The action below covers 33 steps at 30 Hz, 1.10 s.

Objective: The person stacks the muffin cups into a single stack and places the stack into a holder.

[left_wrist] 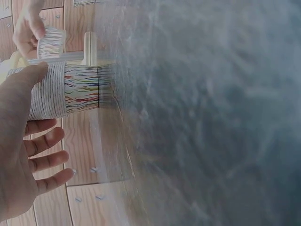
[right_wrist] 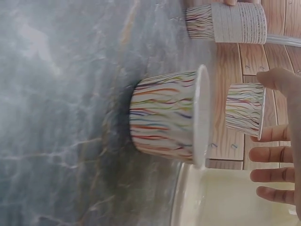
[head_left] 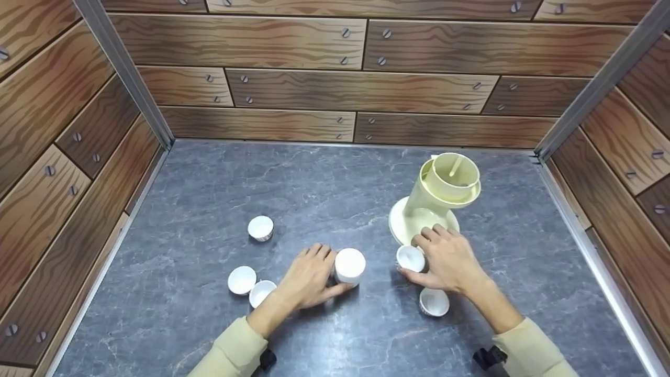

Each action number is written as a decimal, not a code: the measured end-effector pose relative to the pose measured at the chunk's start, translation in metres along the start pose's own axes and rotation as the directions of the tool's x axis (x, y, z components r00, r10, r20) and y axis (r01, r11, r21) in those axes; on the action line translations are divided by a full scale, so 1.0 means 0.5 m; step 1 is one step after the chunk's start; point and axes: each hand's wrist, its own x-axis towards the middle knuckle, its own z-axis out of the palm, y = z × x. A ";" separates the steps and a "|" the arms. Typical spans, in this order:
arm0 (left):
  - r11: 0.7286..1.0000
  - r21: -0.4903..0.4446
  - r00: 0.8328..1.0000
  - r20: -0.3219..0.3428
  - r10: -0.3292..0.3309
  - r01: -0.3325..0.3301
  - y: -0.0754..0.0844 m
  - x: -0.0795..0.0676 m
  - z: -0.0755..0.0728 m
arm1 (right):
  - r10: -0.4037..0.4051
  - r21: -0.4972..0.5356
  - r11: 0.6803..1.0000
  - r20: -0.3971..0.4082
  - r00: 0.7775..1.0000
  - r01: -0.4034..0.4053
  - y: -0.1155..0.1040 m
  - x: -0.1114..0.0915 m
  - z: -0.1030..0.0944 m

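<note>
Between the thumb and first finger of our right hand point(head_left: 447, 260) we pinch a cup point(head_left: 411, 259) above the table point(head_left: 335, 209), other fingers spread, and our left hand point(head_left: 309, 277) pinches a standing stack point(head_left: 350, 265) the same way. Many cups look stacked already, but four loose cups point(head_left: 434, 302) stand apart. Our left wrist view shows the stack's many rims; our head view shows just its white top.
</note>
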 end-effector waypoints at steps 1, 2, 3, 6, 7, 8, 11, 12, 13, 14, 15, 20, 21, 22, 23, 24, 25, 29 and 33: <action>1.000 0.003 1.000 -0.002 0.000 0.000 0.000 0.000 0.000 | -0.004 0.006 1.000 -0.006 1.000 0.004 -0.001 0.003 -0.002; 1.000 0.004 1.000 -0.003 -0.001 0.001 0.000 0.000 0.000 | -0.007 0.013 1.000 -0.013 1.000 0.008 -0.001 0.005 -0.003; 1.000 0.004 1.000 -0.004 -0.002 0.002 0.000 0.000 0.000 | -0.010 0.022 1.000 -0.022 1.000 0.011 -0.002 0.008 -0.005; 1.000 0.007 1.000 -0.004 -0.005 0.005 0.001 -0.001 0.001 | -0.014 0.055 0.998 -0.041 0.999 0.017 -0.004 0.014 -0.008; 1.000 0.007 1.000 -0.004 -0.004 0.004 0.001 -0.001 0.001 | -0.013 0.065 0.998 -0.046 0.999 0.016 -0.005 0.016 -0.009; 1.000 0.008 1.000 -0.005 -0.003 0.003 0.001 0.000 0.001 | -0.012 0.075 0.997 -0.050 0.999 0.016 -0.006 0.018 -0.011; 1.000 0.012 1.000 0.001 0.000 0.000 0.001 0.001 0.001 | -0.010 0.097 0.995 -0.052 0.999 0.015 -0.010 0.024 -0.017; 1.000 0.010 1.000 0.004 0.000 0.000 0.001 0.001 0.000 | -0.010 0.100 0.995 -0.053 0.999 0.015 -0.012 0.026 -0.020; 1.000 0.011 1.000 0.007 0.000 0.000 0.001 0.001 0.000 | -0.010 0.103 0.995 -0.052 0.999 0.015 -0.014 0.029 -0.022; 1.000 0.012 1.000 0.008 0.001 -0.001 0.000 0.002 0.001 | -0.009 0.103 0.995 -0.053 0.999 0.015 -0.016 0.031 -0.025; 1.000 0.013 1.000 0.009 0.001 -0.001 0.000 0.001 0.001 | -0.010 0.104 0.994 -0.054 0.998 0.016 -0.017 0.034 -0.026; 1.000 0.020 1.000 -0.008 0.008 -0.008 0.002 0.000 0.002 | -0.016 0.111 0.994 -0.072 0.997 0.024 -0.026 0.046 -0.034; 1.000 0.018 1.000 -0.009 0.009 -0.009 0.002 0.000 0.002 | -0.020 0.113 0.993 -0.075 0.997 0.029 -0.028 0.048 -0.035; 1.000 0.017 1.000 -0.009 0.010 -0.010 0.003 -0.001 0.002 | -0.023 0.116 0.993 -0.077 0.997 0.032 -0.029 0.051 -0.037; 1.000 0.015 1.000 -0.007 0.011 -0.011 0.003 0.000 0.002 | -0.027 0.118 0.992 -0.079 0.997 0.036 -0.031 0.053 -0.038; 1.000 0.012 1.000 -0.005 0.011 -0.011 0.003 -0.001 0.002 | -0.030 0.119 0.992 -0.081 0.996 0.040 -0.032 0.056 -0.040; 1.000 0.011 1.000 -0.006 0.011 -0.011 0.003 -0.001 0.001 | -0.034 0.121 0.992 -0.085 0.996 0.044 -0.034 0.059 -0.042; 1.000 0.012 1.000 -0.014 0.008 -0.008 0.001 -0.001 0.000 | -0.052 0.130 0.989 -0.110 0.993 0.066 -0.041 0.075 -0.049; 1.000 0.000 1.000 -0.026 0.002 -0.002 0.001 -0.001 0.000 | -0.070 0.145 0.986 -0.124 0.990 0.087 -0.049 0.089 -0.056</action>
